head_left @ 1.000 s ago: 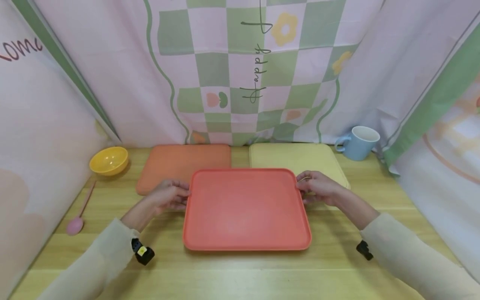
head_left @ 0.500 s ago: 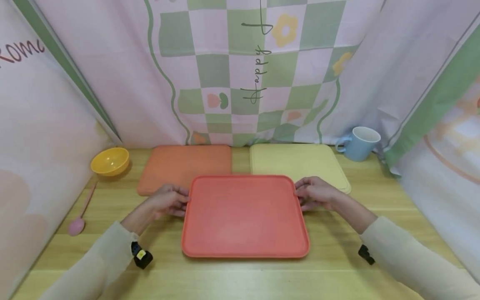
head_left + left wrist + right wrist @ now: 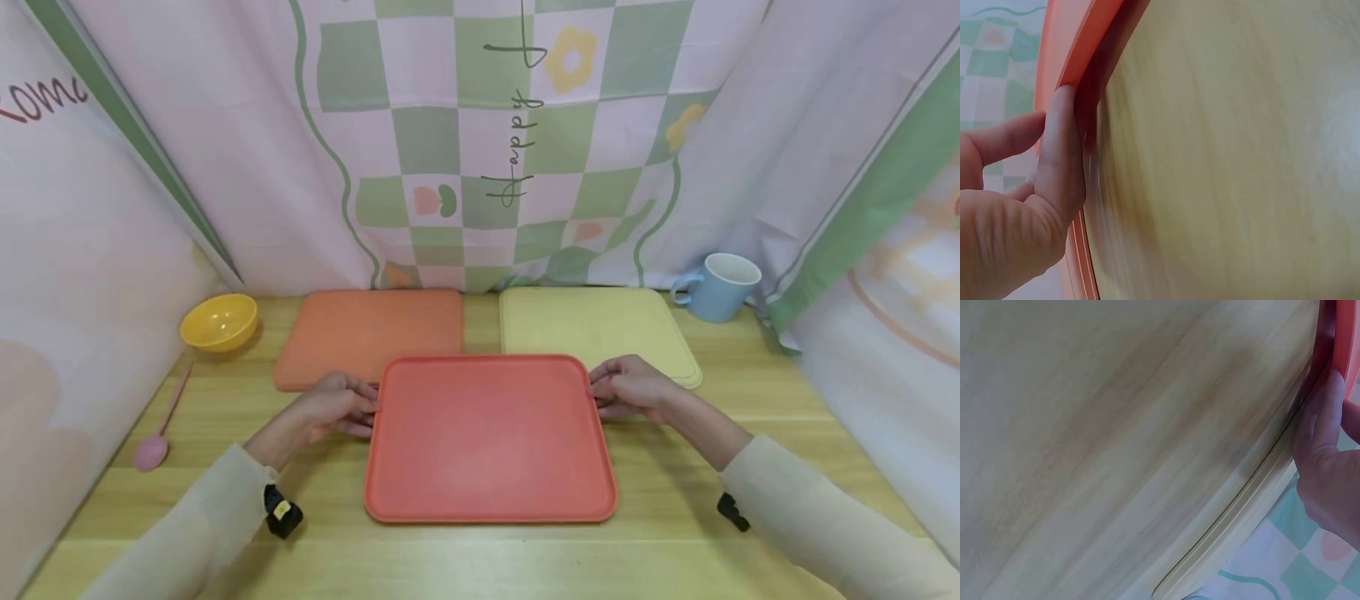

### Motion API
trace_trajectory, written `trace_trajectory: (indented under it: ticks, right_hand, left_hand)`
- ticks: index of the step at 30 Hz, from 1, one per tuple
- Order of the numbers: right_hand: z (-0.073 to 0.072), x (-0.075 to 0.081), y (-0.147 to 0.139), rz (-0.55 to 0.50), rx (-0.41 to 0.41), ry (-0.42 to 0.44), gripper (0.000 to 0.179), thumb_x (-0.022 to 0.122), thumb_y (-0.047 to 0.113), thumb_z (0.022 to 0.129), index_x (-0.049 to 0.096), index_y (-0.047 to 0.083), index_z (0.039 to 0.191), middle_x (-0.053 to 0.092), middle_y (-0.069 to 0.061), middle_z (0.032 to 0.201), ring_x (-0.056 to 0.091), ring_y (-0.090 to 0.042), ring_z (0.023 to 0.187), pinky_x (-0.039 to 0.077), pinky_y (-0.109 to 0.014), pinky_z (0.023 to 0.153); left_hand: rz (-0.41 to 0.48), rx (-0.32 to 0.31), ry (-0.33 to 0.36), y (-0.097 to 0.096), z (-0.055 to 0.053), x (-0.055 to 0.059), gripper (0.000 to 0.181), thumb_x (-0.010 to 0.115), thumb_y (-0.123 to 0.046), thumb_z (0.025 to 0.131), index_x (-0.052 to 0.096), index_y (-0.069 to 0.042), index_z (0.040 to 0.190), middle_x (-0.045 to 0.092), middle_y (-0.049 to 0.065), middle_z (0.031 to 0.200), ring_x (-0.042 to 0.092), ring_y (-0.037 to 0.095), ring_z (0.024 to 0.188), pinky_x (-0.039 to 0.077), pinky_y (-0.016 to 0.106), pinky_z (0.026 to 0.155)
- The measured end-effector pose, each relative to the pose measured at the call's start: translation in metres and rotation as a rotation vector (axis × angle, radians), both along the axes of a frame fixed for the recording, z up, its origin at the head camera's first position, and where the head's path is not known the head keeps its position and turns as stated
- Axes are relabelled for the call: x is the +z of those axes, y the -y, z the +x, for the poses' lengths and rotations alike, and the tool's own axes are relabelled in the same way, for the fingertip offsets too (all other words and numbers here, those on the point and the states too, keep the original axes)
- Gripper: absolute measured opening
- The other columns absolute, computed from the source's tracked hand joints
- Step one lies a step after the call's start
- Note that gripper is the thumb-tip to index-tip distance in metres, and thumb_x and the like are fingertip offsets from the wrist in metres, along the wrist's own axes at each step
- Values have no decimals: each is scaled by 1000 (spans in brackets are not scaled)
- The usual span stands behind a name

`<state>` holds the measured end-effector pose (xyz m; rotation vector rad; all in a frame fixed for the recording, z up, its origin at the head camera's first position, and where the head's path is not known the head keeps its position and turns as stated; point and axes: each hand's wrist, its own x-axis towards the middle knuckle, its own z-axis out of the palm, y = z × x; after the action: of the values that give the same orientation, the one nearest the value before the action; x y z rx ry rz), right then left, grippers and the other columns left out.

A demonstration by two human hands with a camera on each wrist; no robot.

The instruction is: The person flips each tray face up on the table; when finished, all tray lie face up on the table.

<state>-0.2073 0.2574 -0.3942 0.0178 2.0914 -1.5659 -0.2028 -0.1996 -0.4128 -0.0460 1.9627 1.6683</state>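
A red rectangular tray (image 3: pixel 491 442) lies low over the table in the middle of the head view, its inside bare. My left hand (image 3: pixel 337 406) grips its left side near the far corner; in the left wrist view a finger (image 3: pixel 1063 144) reaches to the underside of the rim. On the opposite side, my right hand (image 3: pixel 633 387) holds the tray's right edge at about the same height. The right wrist view shows fingers (image 3: pixel 1329 419) of that hand up against the red rim. Both hands' fingertips are partly hidden beneath the tray.
Behind the tray lie an orange board (image 3: pixel 375 329) at left and a pale yellow board (image 3: pixel 592 321) at right. A yellow bowl (image 3: pixel 220 323) and a pink spoon (image 3: pixel 152 452) are at far left. A blue mug (image 3: pixel 717 292) stands back right. A patterned curtain (image 3: pixel 495 150) borders the wooden table (image 3: pixel 525 558).
Both hands have brought the tray down and slightly towards the person, mostly in the first half second. The boards, bowl, spoon and mug have stayed put.
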Motion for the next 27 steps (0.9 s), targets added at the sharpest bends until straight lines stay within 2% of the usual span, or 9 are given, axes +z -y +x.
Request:
trace_trajectory:
  ticks: [7, 17, 27]
  right_hand:
    - [2, -2, -5, -25, 19, 20, 32, 60, -3, 95, 52, -19, 122, 66, -13, 99, 69, -17, 86, 61, -30, 78]
    - [4, -3, -11, -25, 45, 55, 29, 63, -3, 94, 58, -17, 118, 70, -12, 96, 71, -17, 86, 61, -32, 79]
    - [10, -6, -14, -11, 110, 102, 26, 64, -4, 92, 59, -17, 114, 69, -13, 94, 71, -17, 79, 62, -31, 76]
  left_hand:
    - [21, -51, -11, 6, 1, 1, 21, 62, 5, 95, 64, 16, 113, 72, 16, 95, 73, 22, 80, 62, 34, 73]
    - [-7, -76, 8, 8, 1, 1, 14, 65, 6, 93, 63, 13, 105, 69, 15, 95, 71, 20, 83, 62, 32, 77]
    - [-13, -184, 10, 13, 7, 0, 11, 69, 8, 89, 67, 13, 99, 73, 15, 91, 74, 23, 84, 62, 33, 78]
